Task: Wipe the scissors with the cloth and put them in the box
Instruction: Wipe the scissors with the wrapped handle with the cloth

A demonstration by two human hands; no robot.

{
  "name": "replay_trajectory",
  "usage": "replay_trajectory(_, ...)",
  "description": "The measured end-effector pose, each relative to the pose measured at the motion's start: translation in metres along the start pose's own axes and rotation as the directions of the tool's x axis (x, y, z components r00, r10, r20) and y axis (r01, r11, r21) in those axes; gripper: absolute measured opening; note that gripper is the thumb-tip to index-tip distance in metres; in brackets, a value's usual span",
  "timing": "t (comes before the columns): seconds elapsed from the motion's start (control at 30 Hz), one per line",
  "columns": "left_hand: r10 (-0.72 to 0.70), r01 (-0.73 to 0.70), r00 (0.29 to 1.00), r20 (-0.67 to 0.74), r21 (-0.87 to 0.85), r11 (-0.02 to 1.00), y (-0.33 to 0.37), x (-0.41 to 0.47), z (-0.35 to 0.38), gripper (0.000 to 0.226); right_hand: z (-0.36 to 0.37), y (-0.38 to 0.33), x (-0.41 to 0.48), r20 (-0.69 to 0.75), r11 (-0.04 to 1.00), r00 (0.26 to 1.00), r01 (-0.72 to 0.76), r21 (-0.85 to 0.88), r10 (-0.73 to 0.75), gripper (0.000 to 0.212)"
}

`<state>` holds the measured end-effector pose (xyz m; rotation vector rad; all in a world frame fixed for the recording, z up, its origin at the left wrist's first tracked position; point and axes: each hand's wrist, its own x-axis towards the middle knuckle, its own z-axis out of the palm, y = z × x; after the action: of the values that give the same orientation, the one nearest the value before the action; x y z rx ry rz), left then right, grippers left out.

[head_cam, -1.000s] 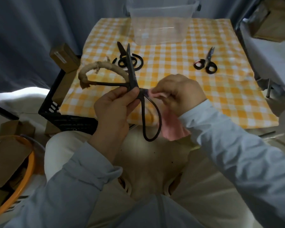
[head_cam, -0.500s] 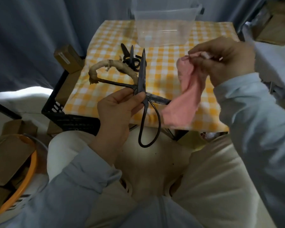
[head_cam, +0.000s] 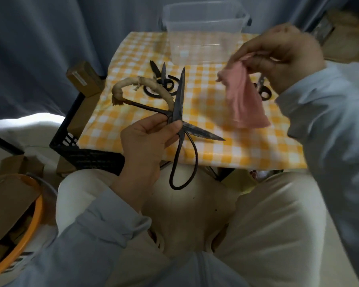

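My left hand [head_cam: 145, 139] grips a large old iron pair of scissors [head_cam: 179, 96] at the pivot. Its blades are spread wide, one pointing up, the other to the right. One handle loop is wrapped in pale cord, the other hangs bare over my lap. My right hand [head_cam: 278, 52] pinches a pink cloth [head_cam: 244, 98] that dangles above the table, apart from the blades. The clear plastic box [head_cam: 203, 34] stands at the far edge of the table.
The table wears a yellow checked cover [head_cam: 236, 146]. A black pair of scissors [head_cam: 162, 83] lies on it at the left, and another small pair [head_cam: 262, 90] sits partly behind the cloth. A black crate [head_cam: 81, 150] and cardboard boxes stand at the left.
My right hand has lifted the pink cloth off the blade and up to the right. The scissors' blades now stand wide apart in my left hand.
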<state>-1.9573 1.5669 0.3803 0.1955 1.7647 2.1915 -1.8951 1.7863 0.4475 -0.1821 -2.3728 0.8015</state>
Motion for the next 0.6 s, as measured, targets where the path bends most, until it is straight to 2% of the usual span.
replay_trajectory(0.07, 0.015, -0.014, 1.0, 0.004, -0.01, 1.0, 0.002, 0.002, 0.002, 0.016, 0.008, -0.008, -0.003, 0.091, 0.975, 0.995, -0.057, 0.214, 0.038, 0.019)
replay_trajectory(0.2, 0.01, -0.01, 1.0, 0.003, -0.027, 1.0, 0.003, 0.001, 0.006, 0.016, 0.034, -0.021, -0.021, 0.339, 0.864, 0.938, -0.228, 0.449, 0.071, 0.022)
replay_trajectory(0.27, 0.012, -0.013, 1.0, -0.007, -0.034, 0.999, 0.0, -0.002, 0.01, 0.019, 0.052, -0.024, -0.03, 0.331, 0.78, 0.931, -0.321, 0.537, 0.155, 0.022)
replay_trajectory(0.33, 0.017, -0.018, 1.0, -0.025, -0.042, 0.999, -0.002, -0.005, 0.012, 0.02, 0.066, -0.025, -0.031, 0.268, 0.711, 0.902, -0.432, 0.556, 0.338, 0.027)
replay_trajectory(0.4, 0.019, -0.021, 0.999, -0.042, -0.056, 0.998, -0.004, -0.005, 0.011, 0.019, 0.073, -0.027, -0.03, 0.235, 0.655, 0.822, -0.558, 0.51, 0.518, 0.037)
replay_trajectory(0.43, 0.022, -0.025, 0.999, -0.045, -0.056, 0.998, -0.004, -0.005, 0.011, 0.019, 0.075, -0.028, -0.03, 0.201, 0.7, 0.803, -0.59, 0.404, 0.561, 0.034)
replay_trajectory(0.5, 0.034, -0.037, 0.998, -0.045, -0.054, 0.998, -0.004, -0.005, 0.011, 0.018, 0.077, -0.032, -0.031, 0.156, 0.838, 0.841, -0.535, 0.105, 0.517, 0.015)
replay_trajectory(0.57, 0.045, -0.048, 0.998, -0.046, -0.053, 0.997, -0.003, -0.006, 0.012, 0.018, 0.078, -0.034, -0.033, 0.164, 0.896, 0.882, -0.444, -0.025, 0.441, 0.028)
replay_trajectory(0.6, 0.047, -0.049, 0.998, -0.042, -0.055, 0.997, -0.002, -0.006, 0.013, 0.018, 0.078, -0.034, -0.032, 0.171, 0.897, 0.883, -0.443, -0.002, 0.437, 0.038)
